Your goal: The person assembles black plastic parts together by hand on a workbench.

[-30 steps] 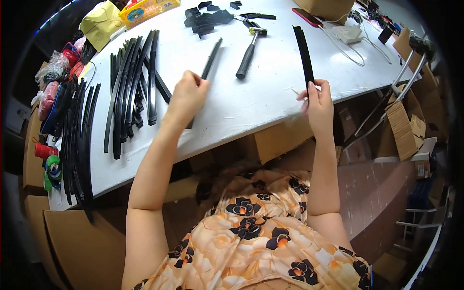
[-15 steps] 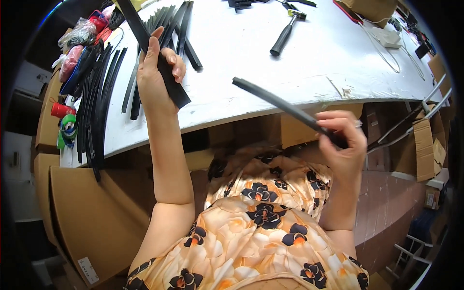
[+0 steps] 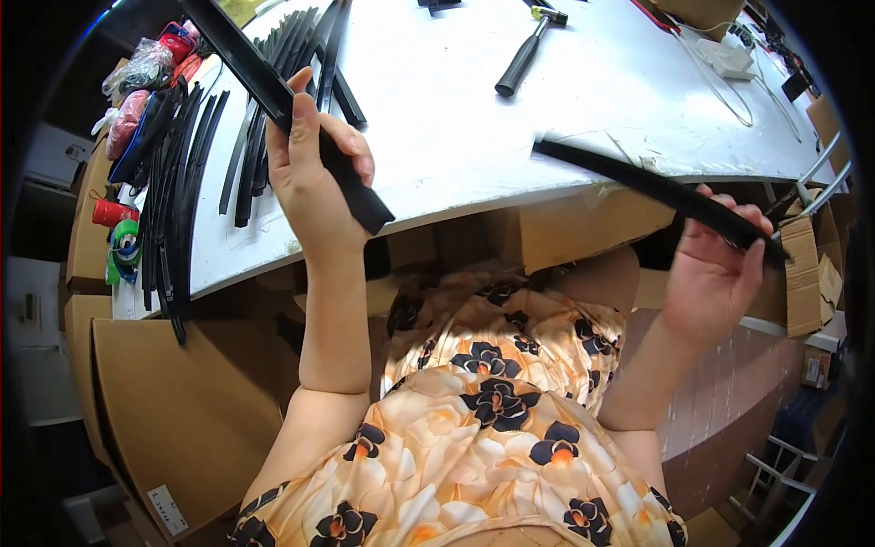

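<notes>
My left hand is closed round a long black strip, channel-shaped, which slants from the upper left down past my palm. Its lower end sticks out below the fingers, over the near edge of the table. On the right, my right hand grips a shorter black strip near one end. The other end points left, above the front edge of the table; motion blurs it a little. A pile of similar black strips lies on the table behind my left hand.
More long black strips hang over the left corner of the white table. A hammer lies farther back. White cables run at the right. Red tape and green tape rolls sit left, above a cardboard box.
My right hand has swung right with its strip, and the palm has turned more into view. My left hand has shifted slightly right and down, still holding the long strip.
</notes>
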Demonstrator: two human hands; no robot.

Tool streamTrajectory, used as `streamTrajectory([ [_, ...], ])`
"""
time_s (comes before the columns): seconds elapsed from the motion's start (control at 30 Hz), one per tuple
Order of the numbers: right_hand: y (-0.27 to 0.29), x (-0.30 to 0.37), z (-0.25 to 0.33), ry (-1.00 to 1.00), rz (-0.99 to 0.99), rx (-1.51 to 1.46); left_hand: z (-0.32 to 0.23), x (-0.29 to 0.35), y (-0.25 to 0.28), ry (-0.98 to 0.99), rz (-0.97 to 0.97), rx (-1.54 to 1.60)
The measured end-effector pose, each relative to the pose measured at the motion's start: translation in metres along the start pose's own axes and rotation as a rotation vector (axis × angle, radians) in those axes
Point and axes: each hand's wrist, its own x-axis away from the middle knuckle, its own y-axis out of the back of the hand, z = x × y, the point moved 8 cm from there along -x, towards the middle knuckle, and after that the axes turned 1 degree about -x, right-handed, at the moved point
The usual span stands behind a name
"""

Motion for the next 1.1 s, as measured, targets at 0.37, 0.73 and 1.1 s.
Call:
streamTrajectory([
  [0.37,-0.054,0.1,-0.144,-0.775,0.577,0.653,0.005,0.01,-0.003,0.108,-0.05,0.001],
  [0.73,-0.06,0.142,-0.164,-0.891,0.696,0.664,0.02,0.002,0.01,0.115,-0.216,0.345],
  [1.1,-0.068,0.139,-0.16,-0.783,0.826,0.774,0.017,0.001,-0.007,0.169,-0.137,0.294],
])
